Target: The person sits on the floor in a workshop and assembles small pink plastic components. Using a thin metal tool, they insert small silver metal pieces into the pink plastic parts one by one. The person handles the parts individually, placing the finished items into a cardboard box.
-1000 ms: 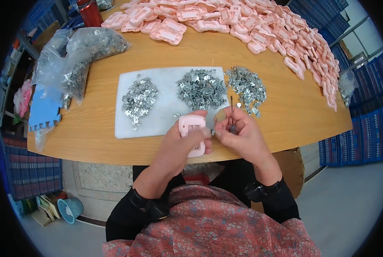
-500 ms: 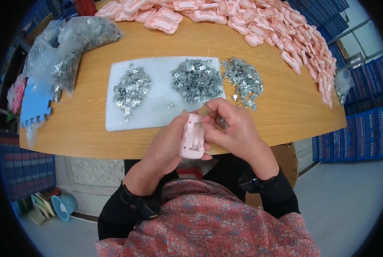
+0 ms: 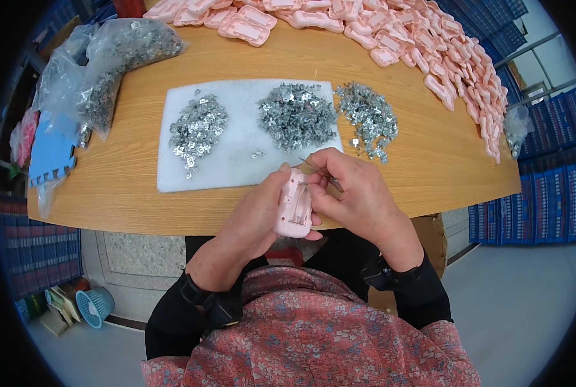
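My left hand point(image 3: 249, 209) is closed round a pale pink plastic housing point(image 3: 293, 226), held upright with its open battery compartment facing up. Small metal contacts show at the compartment's two ends. At the housing's upper right edge, my right hand point(image 3: 357, 190) is closed in a pinch. A thin, pointed metal piece point(image 3: 310, 165) sticks out past its fingers; its exact kind cannot be made out. Beyond the hands, a white foam sheet point(image 3: 239, 168) bears two piles of small metal battery contacts, a left pile point(image 3: 199, 131) and a denser middle pile point(image 3: 297, 116).
A third pile of metal contacts point(image 3: 369, 119) lies right of the foam on the wooden table point(image 3: 423, 174). Pink housings point(image 3: 397, 39) are heaped along the far and right edge. Clear bags of metal parts point(image 3: 107, 77) and a blue foam mat point(image 3: 52, 151) occupy the left.
The thin metal piece in my right hand has turned and now shows its narrow edge. The housing is tilted slightly differently in my left hand. The view has shifted a little.
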`<state>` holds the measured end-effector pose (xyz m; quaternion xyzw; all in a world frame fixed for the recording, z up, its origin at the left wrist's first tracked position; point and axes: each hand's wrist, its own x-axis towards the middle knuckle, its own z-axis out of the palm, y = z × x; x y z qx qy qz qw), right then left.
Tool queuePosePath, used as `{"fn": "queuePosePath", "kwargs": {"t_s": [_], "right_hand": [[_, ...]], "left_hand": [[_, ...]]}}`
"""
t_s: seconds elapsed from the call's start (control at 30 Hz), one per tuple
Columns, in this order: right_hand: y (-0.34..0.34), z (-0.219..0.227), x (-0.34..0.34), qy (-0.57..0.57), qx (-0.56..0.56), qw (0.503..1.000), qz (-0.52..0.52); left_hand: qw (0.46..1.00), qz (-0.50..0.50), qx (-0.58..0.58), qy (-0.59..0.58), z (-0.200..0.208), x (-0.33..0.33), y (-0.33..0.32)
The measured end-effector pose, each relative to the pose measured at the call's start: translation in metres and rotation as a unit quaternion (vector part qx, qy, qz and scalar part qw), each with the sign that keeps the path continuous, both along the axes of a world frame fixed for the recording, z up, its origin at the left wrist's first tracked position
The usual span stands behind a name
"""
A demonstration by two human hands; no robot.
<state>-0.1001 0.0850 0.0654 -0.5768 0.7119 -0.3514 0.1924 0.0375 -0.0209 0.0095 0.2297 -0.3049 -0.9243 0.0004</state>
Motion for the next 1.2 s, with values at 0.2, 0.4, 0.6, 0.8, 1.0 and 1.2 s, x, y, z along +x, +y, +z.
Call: {"fn": "queuePosePath", "kwargs": {"t_s": [0.2,0.4,0.6,0.8,1.0,1.2], "right_hand": [[0.001,-0.001,0.004,0.07,-0.011,0.997,-0.007],[0.009,0.002,-0.002,-0.059,0.008,0.995,-0.076],[0.02,-0.016,-0.004,-0.423,0.047,0.904,-0.043],[0.037,-0.026,-0.009,-0.419,0.04,0.904,-0.08],[0.048,-0.029,-0.007,-0.396,0.042,0.914,-0.085],[0.056,-0.03,-0.009,-0.36,0.042,0.928,-0.085]], "left_hand": [[1.0,-0.008,-0.013,-0.015,-0.004,-0.003,0.003],[1.0,-0.016,0.004,0.013,-0.003,0.0,0.0],[0.997,-0.046,-0.039,0.057,-0.002,0.002,0.0],[0.968,-0.018,-0.251,-0.022,0.007,0.005,0.005],[0.919,-0.05,-0.388,0.038,0.011,0.008,0.017],[0.8,-0.096,-0.593,0.012,0.016,0.0,0.022]]}}
